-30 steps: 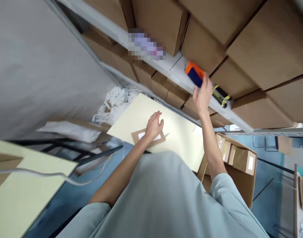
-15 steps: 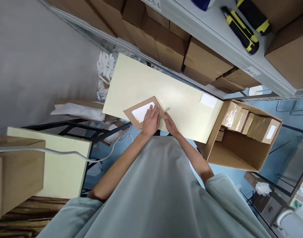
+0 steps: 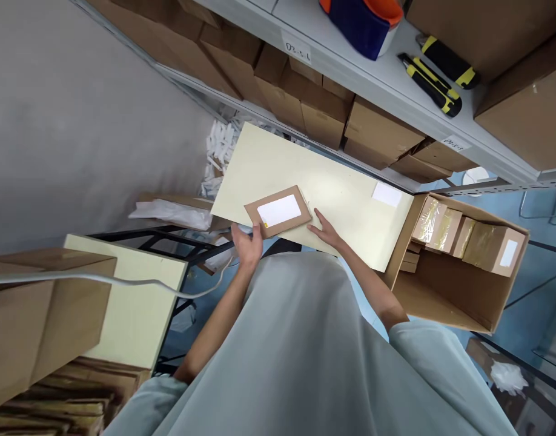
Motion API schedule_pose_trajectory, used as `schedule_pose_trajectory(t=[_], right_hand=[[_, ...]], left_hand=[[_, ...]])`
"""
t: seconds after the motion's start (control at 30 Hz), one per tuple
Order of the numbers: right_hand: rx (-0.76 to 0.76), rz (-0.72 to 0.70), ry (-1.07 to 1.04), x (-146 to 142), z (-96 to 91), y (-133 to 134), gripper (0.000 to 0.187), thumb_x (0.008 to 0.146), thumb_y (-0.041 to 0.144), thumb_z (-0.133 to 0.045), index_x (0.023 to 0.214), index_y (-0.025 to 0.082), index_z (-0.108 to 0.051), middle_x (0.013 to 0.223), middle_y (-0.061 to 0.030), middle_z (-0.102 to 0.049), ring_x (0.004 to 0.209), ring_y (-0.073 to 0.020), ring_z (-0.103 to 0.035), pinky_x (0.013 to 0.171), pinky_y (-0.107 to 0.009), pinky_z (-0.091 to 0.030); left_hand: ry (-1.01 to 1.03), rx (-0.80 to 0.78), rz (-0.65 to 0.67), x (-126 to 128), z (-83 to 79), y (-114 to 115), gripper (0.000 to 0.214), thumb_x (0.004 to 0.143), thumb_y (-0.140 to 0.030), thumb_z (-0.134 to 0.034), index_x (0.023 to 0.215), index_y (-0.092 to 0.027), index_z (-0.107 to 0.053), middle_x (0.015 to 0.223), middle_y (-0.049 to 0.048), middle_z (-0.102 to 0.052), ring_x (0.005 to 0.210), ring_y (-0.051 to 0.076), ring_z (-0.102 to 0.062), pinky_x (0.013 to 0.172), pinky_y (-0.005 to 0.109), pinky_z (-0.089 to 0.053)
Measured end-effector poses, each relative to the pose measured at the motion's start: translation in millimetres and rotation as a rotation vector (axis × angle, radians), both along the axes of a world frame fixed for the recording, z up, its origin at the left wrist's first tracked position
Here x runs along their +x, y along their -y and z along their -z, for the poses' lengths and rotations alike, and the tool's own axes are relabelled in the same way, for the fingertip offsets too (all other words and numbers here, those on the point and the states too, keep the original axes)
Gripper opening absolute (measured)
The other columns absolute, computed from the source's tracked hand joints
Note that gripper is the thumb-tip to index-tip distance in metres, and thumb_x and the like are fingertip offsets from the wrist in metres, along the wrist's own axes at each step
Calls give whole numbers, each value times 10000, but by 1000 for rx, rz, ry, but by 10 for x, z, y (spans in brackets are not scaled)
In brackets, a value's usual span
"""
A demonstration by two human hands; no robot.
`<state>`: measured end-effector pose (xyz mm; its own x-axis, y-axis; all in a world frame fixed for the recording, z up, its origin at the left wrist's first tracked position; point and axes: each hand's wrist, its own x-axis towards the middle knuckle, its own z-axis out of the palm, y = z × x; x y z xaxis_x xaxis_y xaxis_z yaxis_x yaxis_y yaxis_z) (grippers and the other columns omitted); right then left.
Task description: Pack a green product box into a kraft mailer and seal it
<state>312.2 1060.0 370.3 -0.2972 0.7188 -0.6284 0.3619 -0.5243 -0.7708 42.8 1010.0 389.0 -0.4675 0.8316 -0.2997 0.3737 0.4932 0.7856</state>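
Observation:
A flat brown cardboard package [image 3: 284, 229] with a white label [image 3: 279, 211] lies on the cream tabletop [image 3: 337, 181], close to its near edge. A small yellow mark shows at the label's lower left corner. At the package's left lower side is my left hand [image 3: 249, 244], its thumb and fingers apart; whether it touches the cardboard I cannot tell. My right hand [image 3: 324, 230] is just right of the package, fingers spread, holding nothing.
An upright open carton [image 3: 446, 297] with several taped boxes [image 3: 482, 245] stands at the right end of the table. Shelving along the far side holds brown boxes [image 3: 326, 124] and box cutters [image 3: 432, 85]. A white slip [image 3: 387, 194] lies far right on the tabletop. A pale cable [image 3: 146, 281] hangs at left.
My left hand has lifted off the label and moved left to the package's side. My right hand has come away from the package's right edge and opened. The view has shifted slightly.

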Motion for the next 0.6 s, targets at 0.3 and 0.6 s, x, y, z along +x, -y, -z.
schedule_pose_trajectory(t=[0.3, 0.6], right_hand=[[278, 150, 258, -191, -280, -70, 685, 1074, 528, -714, 1641, 155, -613, 1713, -236, -633, 1631, -316, -590, 1375, -462, -500], [183, 578, 549, -366, -362, -14, 652, 1087, 703, -664, 1482, 185, -649, 1201, -155, -864, 1148, -352, -824, 1013, -431, -627]], left_hand=[[228, 2, -71, 172, 102, -129, 576, 1036, -593, -736, 1423, -169, -693, 1460, 199, -802, 1392, 327, -784, 1279, 490, -612], [-39, -107, 366, 197, -224, -1109, 485, 971, -430, -852, 1403, -216, -795, 1271, 121, -768, 1198, 312, -768, 1151, 457, -606]])
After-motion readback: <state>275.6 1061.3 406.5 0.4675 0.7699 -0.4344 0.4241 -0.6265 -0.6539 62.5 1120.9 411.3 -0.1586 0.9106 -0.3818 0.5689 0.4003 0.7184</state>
